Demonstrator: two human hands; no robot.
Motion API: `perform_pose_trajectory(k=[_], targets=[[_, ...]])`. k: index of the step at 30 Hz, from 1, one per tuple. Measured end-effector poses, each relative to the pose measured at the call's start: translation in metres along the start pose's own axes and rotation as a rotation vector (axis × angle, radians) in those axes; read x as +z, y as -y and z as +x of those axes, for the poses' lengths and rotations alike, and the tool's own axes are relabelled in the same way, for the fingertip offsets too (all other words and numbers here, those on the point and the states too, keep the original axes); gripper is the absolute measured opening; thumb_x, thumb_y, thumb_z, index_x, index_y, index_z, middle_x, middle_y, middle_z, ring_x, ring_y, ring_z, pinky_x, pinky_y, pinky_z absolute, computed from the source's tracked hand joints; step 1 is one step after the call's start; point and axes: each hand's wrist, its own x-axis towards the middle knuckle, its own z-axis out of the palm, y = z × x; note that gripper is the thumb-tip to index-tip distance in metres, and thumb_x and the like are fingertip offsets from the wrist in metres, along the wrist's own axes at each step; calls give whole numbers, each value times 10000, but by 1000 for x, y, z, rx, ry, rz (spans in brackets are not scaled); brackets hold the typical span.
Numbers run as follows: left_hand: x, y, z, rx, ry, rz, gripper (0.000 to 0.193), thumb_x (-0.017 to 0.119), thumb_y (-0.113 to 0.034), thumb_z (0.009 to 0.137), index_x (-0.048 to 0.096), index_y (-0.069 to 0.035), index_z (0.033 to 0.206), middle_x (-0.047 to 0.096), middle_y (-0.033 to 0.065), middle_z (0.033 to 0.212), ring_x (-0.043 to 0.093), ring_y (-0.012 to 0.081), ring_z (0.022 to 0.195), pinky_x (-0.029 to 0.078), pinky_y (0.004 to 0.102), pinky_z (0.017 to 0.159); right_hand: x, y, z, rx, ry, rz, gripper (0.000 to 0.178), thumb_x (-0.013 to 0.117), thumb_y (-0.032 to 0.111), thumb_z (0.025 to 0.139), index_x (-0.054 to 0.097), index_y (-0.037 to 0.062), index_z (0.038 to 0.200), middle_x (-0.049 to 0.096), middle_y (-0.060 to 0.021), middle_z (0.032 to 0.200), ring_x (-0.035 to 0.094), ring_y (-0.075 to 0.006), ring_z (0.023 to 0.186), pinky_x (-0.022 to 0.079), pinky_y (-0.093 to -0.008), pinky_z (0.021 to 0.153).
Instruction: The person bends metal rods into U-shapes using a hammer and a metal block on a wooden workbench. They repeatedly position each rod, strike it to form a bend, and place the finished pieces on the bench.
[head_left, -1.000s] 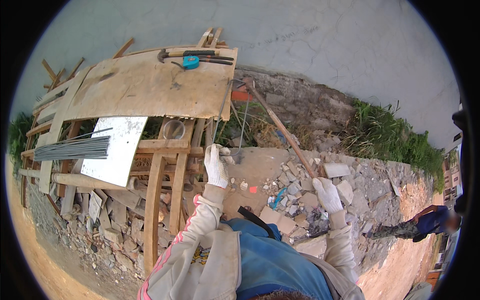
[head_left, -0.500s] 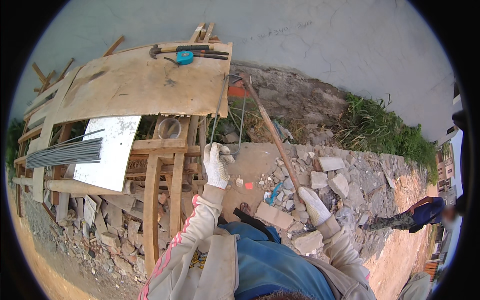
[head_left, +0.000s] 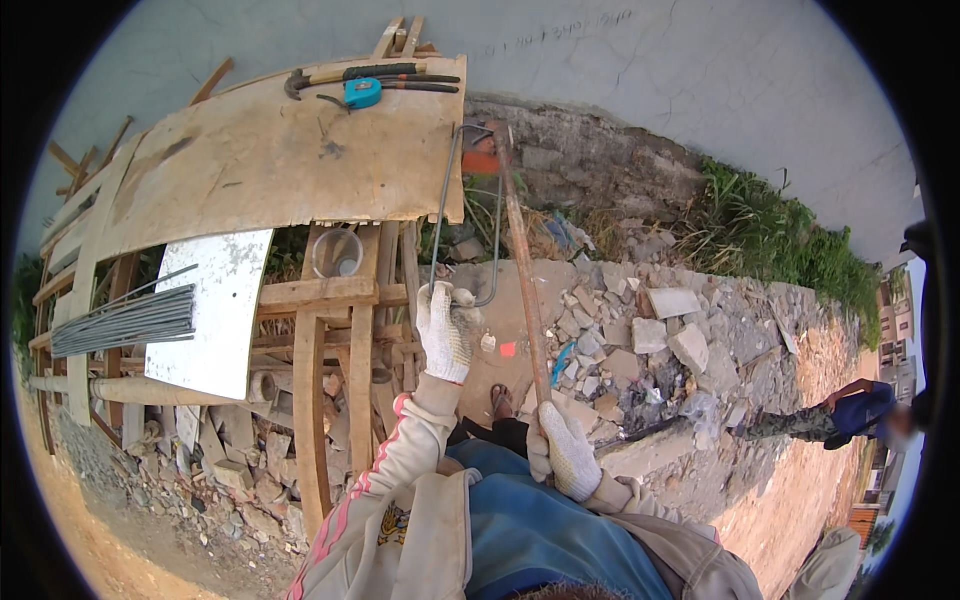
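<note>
My left hand (head_left: 443,335), in a white knitted glove, is closed around the lower end of a thin steel rod bent into a long rectangular frame (head_left: 437,225). The frame stands out past the right edge of a plywood bench top (head_left: 290,160). In my right hand (head_left: 565,455), also gloved, is the near end of a long rusty metal bar (head_left: 525,270). Its far end meets the frame's far corner beside the bench edge; how the two engage there is too small to tell.
On the plywood lie a hammer (head_left: 370,72), a blue tape measure (head_left: 362,93) and dark bars. A bundle of straight steel rods (head_left: 125,320) rests across a white board (head_left: 215,330). A clear plastic cup (head_left: 340,255) sits nearby. Rubble (head_left: 650,335) covers the ground; another person (head_left: 860,415) stands right.
My right hand has swung left and closer to my body, turning the rusty bar nearer to upright beside the frame. My left hand keeps its hold. The view has shifted slightly.
</note>
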Motion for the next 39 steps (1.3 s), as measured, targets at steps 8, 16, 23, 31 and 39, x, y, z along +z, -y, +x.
perform_pose_trajectory(k=[8,16,23,31,39], targets=[[4,-1,-1,39,-61,102,128,598,-237,1150,610,-112,1132,692,55,905,636,147,745,549,301,626,63,-46,35,-12,124,182,488,477,594,1143,583,216,853,386,34,599,322,-161,427,254,-353,425],[7,-3,1,-22,-17,-18,227,575,-292,1152,601,-81,1233,702,116,904,667,194,721,560,342,613,46,-2,-6,-217,60,-126,263,644,379,1140,506,171,1055,510,23,703,491,-121,454,445,-329,415],[23,-10,4,-39,-121,130,347,561,-321,1150,545,-113,1428,697,145,860,633,230,547,520,363,500,-26,51,-24,-270,128,-271,310,704,354,1103,502,117,1098,494,17,687,482,-100,469,428,-289,405],[66,11,-20,228,-24,280,358,558,-263,1143,596,-64,1439,700,76,780,633,150,543,523,302,513,-121,102,-18,-617,89,-493,186,695,219,1089,621,53,1049,534,23,714,459,-63,527,373,-277,454],[44,-4,-86,122,53,488,450,564,-251,1135,555,-17,1520,710,84,809,661,133,628,529,262,549,-234,139,84,-847,-161,-778,221,750,140,1026,677,-9,1172,657,-29,891,606,-90,768,497,-293,654]])
